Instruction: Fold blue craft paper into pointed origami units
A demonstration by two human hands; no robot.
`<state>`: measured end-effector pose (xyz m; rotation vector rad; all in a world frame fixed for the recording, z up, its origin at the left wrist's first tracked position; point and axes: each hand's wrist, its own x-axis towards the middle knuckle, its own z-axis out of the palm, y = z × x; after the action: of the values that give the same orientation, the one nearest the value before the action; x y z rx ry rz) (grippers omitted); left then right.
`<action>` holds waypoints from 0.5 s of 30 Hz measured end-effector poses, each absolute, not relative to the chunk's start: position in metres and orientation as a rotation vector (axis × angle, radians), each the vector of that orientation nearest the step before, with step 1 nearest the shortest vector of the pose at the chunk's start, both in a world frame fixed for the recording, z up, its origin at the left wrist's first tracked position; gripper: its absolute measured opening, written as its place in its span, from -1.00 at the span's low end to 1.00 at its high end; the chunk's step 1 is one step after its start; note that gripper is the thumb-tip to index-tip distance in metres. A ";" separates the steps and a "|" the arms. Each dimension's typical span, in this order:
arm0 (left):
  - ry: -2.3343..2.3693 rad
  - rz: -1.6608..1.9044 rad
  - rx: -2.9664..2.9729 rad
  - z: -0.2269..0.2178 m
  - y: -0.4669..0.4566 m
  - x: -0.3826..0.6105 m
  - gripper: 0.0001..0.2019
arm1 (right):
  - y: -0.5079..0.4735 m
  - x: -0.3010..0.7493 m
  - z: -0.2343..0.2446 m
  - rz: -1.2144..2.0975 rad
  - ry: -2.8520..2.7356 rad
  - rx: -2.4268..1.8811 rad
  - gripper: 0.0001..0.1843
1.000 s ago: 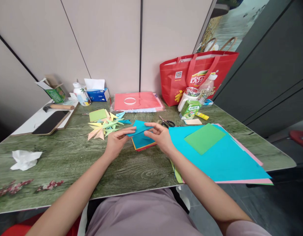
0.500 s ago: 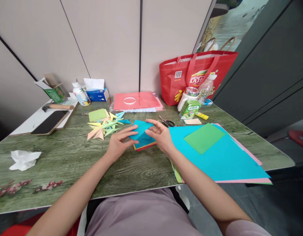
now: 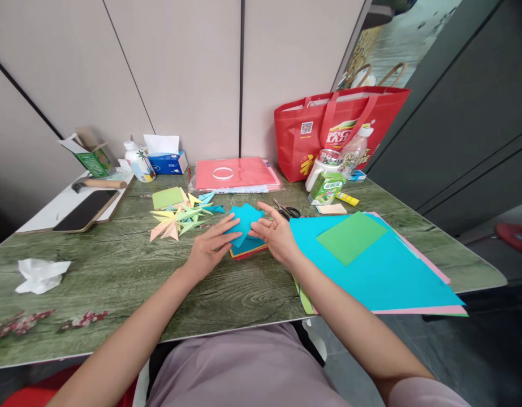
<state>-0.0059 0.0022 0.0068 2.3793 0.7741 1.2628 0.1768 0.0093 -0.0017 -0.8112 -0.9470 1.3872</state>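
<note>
Now, paper (image 3: 246,217): overlapping corners show where one broad face showed half a second ago, so it looks partly folded; it is held over the stack (image 3: 249,247).
Left hand (image 3: 207,251): fingers and thumb grasping its left side.
Right hand (image 3: 281,240): pinching its right side, index finger freshly straightened past the edge.

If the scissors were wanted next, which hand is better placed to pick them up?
Probably the right hand: the scissors lie just beyond it. The left hand is farther off, on the other side of the blue paper that both hands hold.
</note>
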 end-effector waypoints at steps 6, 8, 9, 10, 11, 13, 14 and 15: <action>0.838 1.256 2.229 0.007 0.002 -0.003 -0.64 | 0.010 0.178 -0.004 1.272 -1.034 -0.899 -0.50; 0.925 1.275 2.041 0.007 0.003 -0.002 -0.66 | 0.010 0.177 -0.005 1.224 -1.109 -0.939 -0.60; 0.955 1.272 1.940 0.006 0.004 -0.002 -0.66 | 0.010 0.176 -0.006 1.212 -1.146 -0.951 -0.62; 0.973 1.256 1.843 0.006 0.005 -0.001 -0.63 | 0.010 0.176 -0.006 1.206 -1.180 -0.957 -0.63; 0.976 1.220 1.758 0.005 0.005 -0.001 -0.58 | 0.009 0.176 -0.007 1.202 -1.211 -0.960 -0.64; 0.954 1.113 1.618 0.005 0.004 0.000 -0.46 | 0.009 0.176 -0.007 1.196 -1.255 -0.956 -0.65; 0.936 1.056 1.560 0.006 0.004 0.000 -0.41 | 0.009 0.176 -0.008 1.192 -1.266 -0.947 -0.66; 0.916 1.011 1.506 0.007 0.002 0.001 -0.36 | 0.010 0.176 -0.008 1.189 -1.270 -0.936 -0.67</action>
<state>0.0010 0.0022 0.0068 1.5058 0.9160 1.0110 0.1759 0.0096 -0.0081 -0.9358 -1.2702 1.1889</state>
